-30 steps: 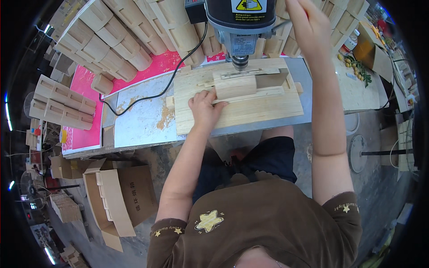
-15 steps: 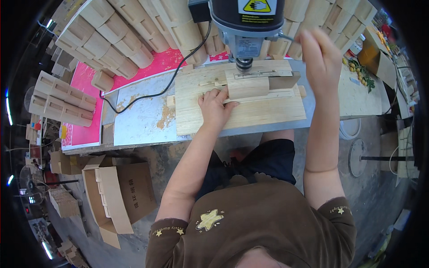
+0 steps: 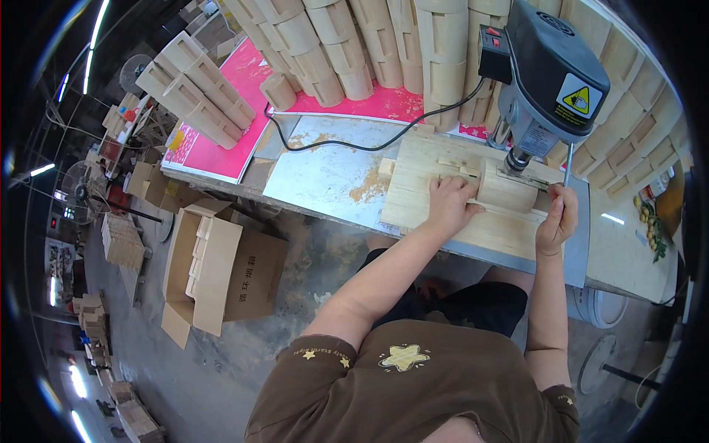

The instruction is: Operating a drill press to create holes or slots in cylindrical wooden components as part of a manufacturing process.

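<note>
Cardboard box (image 3: 260, 269) open, pale pcs (image 3: 198, 255) inside. Wood block (image 3: 509, 192) pale, rounded, under chuck (image 3: 516, 162). L hand (image 3: 450, 207) at block end, can't tell grip; R hand (image 3: 557, 221) pinching lever (image 3: 569, 164).

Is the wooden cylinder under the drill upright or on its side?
On its side: the wooden cylinder lies lengthwise along the board beneath the drill chuck, curved flank showing.

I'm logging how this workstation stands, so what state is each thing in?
Left hand: fingers at the wooden cylinder's left end
Right hand: closed on the lever
Lever: held near its free end
Wooden cylinder: lying on its side on the board
Drill press: over the cylinder; running or not, cannot tell
Black cord: slack, curved
Cardboard box: open, flaps spread
Tube light: lit
</note>
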`<state>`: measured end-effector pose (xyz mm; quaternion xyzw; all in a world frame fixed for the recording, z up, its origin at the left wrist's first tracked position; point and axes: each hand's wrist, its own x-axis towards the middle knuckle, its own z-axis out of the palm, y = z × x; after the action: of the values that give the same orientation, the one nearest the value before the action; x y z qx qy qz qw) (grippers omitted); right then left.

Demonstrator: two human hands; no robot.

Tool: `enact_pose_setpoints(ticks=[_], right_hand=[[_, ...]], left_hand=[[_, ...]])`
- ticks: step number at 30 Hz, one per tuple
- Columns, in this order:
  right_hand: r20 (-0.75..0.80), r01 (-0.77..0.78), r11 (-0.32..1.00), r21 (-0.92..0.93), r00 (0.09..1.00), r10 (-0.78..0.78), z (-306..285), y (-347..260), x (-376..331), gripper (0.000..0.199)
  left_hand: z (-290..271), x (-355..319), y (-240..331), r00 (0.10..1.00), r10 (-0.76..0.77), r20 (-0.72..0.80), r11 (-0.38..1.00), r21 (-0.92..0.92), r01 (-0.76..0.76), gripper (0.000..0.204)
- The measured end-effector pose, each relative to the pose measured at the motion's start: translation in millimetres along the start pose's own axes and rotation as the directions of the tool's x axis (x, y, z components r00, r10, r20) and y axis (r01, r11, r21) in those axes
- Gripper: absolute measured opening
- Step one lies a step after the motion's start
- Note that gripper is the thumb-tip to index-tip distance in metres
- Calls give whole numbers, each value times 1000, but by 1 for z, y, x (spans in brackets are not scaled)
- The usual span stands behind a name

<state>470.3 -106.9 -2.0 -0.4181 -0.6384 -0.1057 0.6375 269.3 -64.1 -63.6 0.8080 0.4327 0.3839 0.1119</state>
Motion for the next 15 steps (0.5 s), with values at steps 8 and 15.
enact_pose_setpoints(ticks=[8,15], right_hand=[[-33,-171,980,-99,985,169,-27,-35,107,21],[95,-70,884,-463,987,128,-7,80,202,34]], left_hand=[[4,-1,1,999,-26,22,999,-22,27,58],[4,11,0,960,-159,230,975,-119,189,57]])
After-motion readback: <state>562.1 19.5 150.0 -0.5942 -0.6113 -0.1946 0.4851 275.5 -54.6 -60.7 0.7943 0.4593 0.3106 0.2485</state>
